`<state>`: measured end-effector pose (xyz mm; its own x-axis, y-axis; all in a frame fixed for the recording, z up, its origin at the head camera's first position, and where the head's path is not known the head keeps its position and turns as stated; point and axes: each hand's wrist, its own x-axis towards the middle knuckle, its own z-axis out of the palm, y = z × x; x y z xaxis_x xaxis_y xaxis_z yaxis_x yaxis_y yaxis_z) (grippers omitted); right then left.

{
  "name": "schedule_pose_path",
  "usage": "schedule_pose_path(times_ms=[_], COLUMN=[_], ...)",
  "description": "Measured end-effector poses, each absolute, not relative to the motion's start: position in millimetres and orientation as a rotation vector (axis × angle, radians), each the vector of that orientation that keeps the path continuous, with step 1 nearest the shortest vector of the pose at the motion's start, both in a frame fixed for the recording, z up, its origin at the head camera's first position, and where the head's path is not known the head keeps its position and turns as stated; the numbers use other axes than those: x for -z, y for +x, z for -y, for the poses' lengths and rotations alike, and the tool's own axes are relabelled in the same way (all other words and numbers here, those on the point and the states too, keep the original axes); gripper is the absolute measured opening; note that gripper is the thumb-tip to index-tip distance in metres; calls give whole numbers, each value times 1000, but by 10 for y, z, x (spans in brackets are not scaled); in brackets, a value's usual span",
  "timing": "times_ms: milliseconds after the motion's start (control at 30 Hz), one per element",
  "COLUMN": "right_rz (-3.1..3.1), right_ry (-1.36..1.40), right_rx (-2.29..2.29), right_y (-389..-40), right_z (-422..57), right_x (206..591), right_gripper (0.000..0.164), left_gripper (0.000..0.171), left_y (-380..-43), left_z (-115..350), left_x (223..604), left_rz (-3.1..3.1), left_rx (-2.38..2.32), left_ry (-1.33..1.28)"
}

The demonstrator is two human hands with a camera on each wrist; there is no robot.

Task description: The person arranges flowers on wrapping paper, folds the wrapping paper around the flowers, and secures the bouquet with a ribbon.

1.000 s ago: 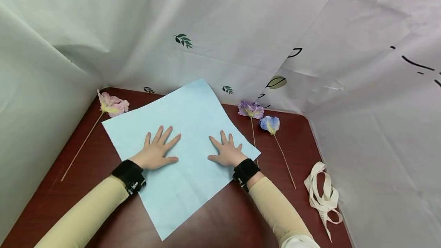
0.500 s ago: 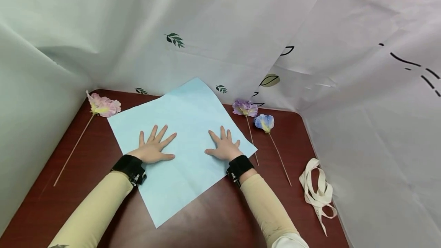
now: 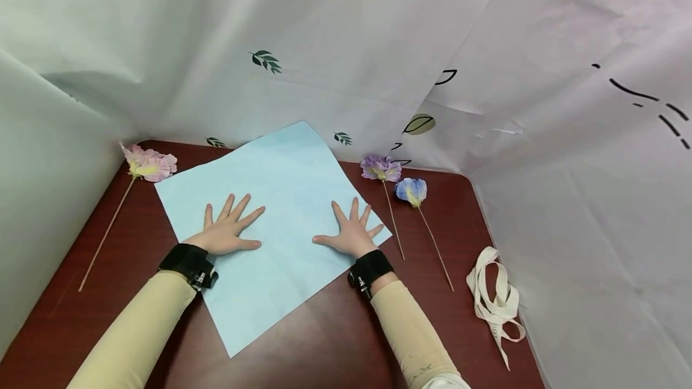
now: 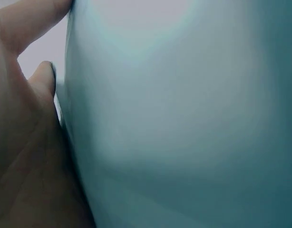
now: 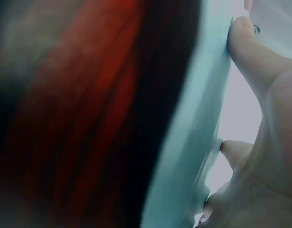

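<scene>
A light blue square sheet [image 3: 281, 281] lies turned cornerwise on the dark red table [image 3: 319, 341], one corner pointing toward the person. My left hand [image 3: 224, 233] rests on its left part with fingers spread. On the right part, close to the right corner, my right hand [image 3: 351, 233] lies spread in the same way. Both wear black wrist straps. In the left wrist view the sheet [image 4: 174, 118] fills most of the picture beside the palm. The right wrist view has fingertips touching the sheet [image 5: 189, 142], with blurred red tabletop to its left.
A pink flower [image 3: 148, 164] on a long stem lies at the left. Right of the sheet are a purple flower [image 3: 381, 168] and a blue flower [image 3: 412, 191], also stemmed. A bundled cream ribbon [image 3: 494, 299] sits near the right table edge. White patterned cloth [image 3: 324, 47] hangs behind.
The sheet has shifted left relative to the flowers, uncovering more of the purple flower's stem. The right hand's fingers have spread wider. The whole head view has drifted slightly.
</scene>
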<state>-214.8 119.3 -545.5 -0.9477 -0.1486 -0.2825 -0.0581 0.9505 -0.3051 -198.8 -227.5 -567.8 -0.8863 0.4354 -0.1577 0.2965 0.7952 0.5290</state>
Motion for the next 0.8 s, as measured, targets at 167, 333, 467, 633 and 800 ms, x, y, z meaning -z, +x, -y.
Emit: schedule_pose_path(times_ms=[167,333,467,633,800], right_rz=[-2770,-2771,-2764,-2744,-2725], right_ry=[-149,-117,-93,-86,-108], right_rx=[442,437,451,472,487], right_y=[-2179,-2206,-2209,-2192,-2220], right_z=[-1290,-1467,-1582,-1643,-1646], right_x=[5464,5445,5421,5426,5468], right_gripper=[110,110,109,108,110], left_gripper=[96,101,100,104,106], left_y=[-1958,-1929,-1922,-1903,-1857], left_z=[2219,2105,2043,2001,2008], left_x=[5637,5592,5599,5624,5638], left_rz=[-2737,-2789,-2785,-2770,-2776], left_rx=[-724,-755,-742,-622,-676], left_ry=[566,638,673,655,632])
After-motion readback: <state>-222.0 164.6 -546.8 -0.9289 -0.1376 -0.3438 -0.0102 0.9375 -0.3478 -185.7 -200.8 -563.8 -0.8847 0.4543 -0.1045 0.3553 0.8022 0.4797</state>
